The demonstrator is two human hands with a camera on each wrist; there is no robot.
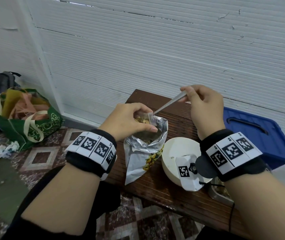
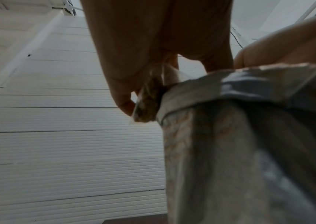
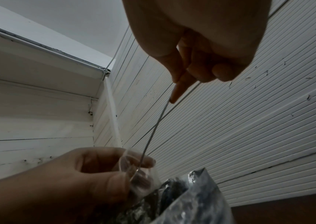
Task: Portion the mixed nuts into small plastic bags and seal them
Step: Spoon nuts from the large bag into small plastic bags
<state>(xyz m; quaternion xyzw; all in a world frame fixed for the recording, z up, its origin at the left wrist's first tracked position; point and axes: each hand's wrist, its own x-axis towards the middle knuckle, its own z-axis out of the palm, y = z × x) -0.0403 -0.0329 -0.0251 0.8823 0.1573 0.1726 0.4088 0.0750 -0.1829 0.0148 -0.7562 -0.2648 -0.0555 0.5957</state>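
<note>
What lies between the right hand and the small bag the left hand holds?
A metal spoon: the right hand pinches its handle, its far end reaching the small bag in the left hand. Head view.

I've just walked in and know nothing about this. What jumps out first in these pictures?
Two hands meet over an open foil snack bag standing on a dark wooden bench: the left hand holds a small clear bag of nuts above it, and the right hand tips a metal spoon into that bag. Both wrists wear black bands with black-and-white square codes, and an empty cream bowl sits just right of the foil bag.
</note>
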